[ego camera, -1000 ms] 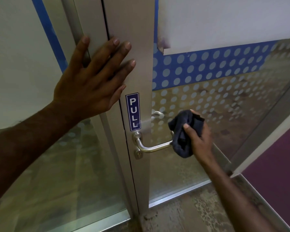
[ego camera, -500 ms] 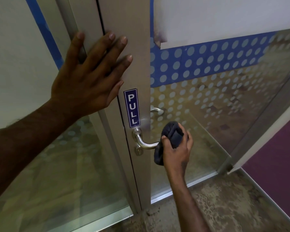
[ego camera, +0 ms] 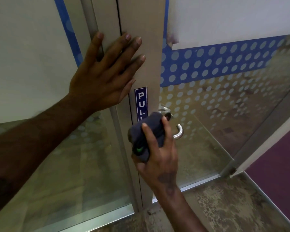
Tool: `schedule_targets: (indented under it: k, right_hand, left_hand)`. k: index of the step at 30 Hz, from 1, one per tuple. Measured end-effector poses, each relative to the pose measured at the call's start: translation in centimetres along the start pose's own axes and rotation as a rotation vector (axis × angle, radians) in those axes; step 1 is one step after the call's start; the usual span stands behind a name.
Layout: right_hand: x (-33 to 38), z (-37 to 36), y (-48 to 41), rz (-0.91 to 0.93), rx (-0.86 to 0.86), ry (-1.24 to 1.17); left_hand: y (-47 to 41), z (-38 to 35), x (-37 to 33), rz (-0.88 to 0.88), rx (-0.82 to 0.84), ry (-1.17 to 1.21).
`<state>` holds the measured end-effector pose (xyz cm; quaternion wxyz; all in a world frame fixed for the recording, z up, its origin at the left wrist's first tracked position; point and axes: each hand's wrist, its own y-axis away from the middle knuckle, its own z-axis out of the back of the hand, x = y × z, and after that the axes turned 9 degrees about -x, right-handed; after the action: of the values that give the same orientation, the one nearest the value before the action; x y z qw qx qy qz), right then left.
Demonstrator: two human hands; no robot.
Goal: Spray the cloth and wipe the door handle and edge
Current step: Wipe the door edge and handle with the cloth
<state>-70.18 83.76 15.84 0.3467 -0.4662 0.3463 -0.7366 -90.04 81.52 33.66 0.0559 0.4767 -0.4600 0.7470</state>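
The left hand (ego camera: pixel 102 76) lies flat with its fingers spread on the metal door frame (ego camera: pixel 141 47), spanning the dark seam between the fixed post and the door's edge; it grips nothing, and its forearm runs off the left border of the view. The right hand (ego camera: pixel 159 151) is clamped on a dark cloth (ego camera: pixel 146 136), bunched into a wad and pressed against the inner part of the door handle (ego camera: pixel 178 131), close to the frame; the thumb lies across the front of the cloth and the fingers curl behind it, so most of them are hidden. Only the curved free end of the handle shows, poking out to the right of the hand; the part where it meets the frame, and anything below it, is covered by the cloth and hand. A small green mark sits on the lower fold of the cloth, too small to read. The blue sign (ego camera: pixel 141 104) on the frame reads "PUL"; its last letter is hidden behind the cloth. A second handle (ego camera: pixel 164 110) shows through the glass panel (ego camera: pixel 224 106), partly blocked by the cloth and blurred by the dotted film. The floor (ego camera: pixel 224 206) at the bottom right is mottled and worn; the door's lower rail is cut off by the right wrist.
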Motion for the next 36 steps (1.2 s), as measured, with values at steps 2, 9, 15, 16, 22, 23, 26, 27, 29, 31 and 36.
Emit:
schedule_targets:
  k: [2, 9, 15, 16, 22, 23, 26, 27, 29, 31, 36]
  right_hand:
    - [-1.4, -2.1, -0.7, 0.195, 0.167, 0.270]
    - [-6.9, -3.7, 0.5, 0.889, 0.232, 0.534]
    - [-10.7, -1.7, -0.6, 1.052, 0.236, 0.428]
    - [-11.2, -1.4, -0.7, 1.039, 0.240, 0.399]
    - [-14.3, 0.2, -1.8, 0.933, 0.259, 0.305]
    - [-15.0, 0.6, -2.2, 0.904, 0.237, 0.278]
    - [-16.9, 1.2, -3.6, 0.767, 0.173, 0.171]
    - [-17.2, 1.3, -3.9, 0.706, 0.169, 0.134]
    - [-17.1, 1.4, -3.9, 0.552, 0.189, 0.096]
    - [-16.6, 1.7, -2.8, 0.287, 0.221, 0.065]
    - [-13.0, 1.0, 0.7, -0.789, -0.042, -0.220]
  left_hand:
    - [0.0, 0.0, 0.0, 0.003, 0.003, 0.004]
    - [0.2, -0.3, 0.2, -0.027, 0.000, -0.011]
    - [-0.1, 0.0, 0.0, -0.018, -0.011, -0.005]
    - [-0.1, 0.0, 0.0, -0.024, -0.010, -0.017]
    - [0.0, -0.1, 0.0, -0.016, -0.001, -0.021]
    - [0.0, -0.1, 0.0, -0.014, -0.002, -0.016]
    - [0.1, -0.1, -0.2, -0.005, -0.009, -0.006]
    - [0.1, -0.1, -0.2, -0.001, -0.014, -0.009]
    - [0.1, -0.2, -0.2, 0.005, -0.031, -0.010]
    - [0.1, -0.2, -0.3, 0.009, -0.036, -0.007]
    - [0.3, -0.5, -0.4, 0.017, -0.053, -0.005]
